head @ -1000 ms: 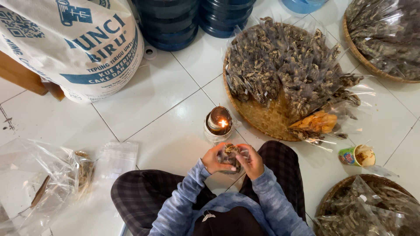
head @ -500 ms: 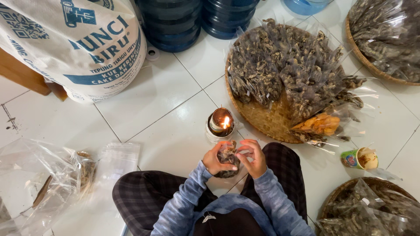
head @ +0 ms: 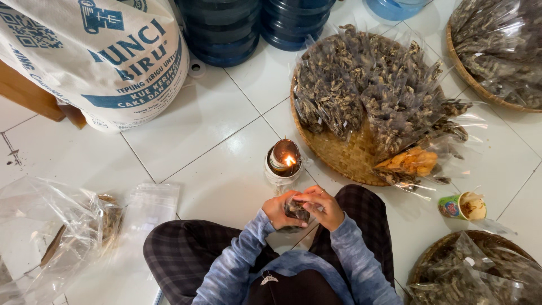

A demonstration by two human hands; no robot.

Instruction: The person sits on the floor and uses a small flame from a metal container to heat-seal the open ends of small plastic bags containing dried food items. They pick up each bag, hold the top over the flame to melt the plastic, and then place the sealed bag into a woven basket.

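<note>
We see both hands over lap, above plaid trousers. Left hand (head: 280, 210) & right hand (head: 320, 204): fingers curled tight, pinching small clear bag of dark snacks (head: 296, 210) betw. them. Just ahead: lit flame in glass jar lamp (head: 284, 161) on white tile. Left: loose clear plastic bags (head: 56, 226). Right: small printed cup (head: 464, 205). Beyond: woven tray (head: 344, 158) heaped w/ sealed packets, one orange (head: 409, 162). Far left: big white sack, blue print (head: 96, 56); dark blue jugs (head: 223, 28) behind.
</note>
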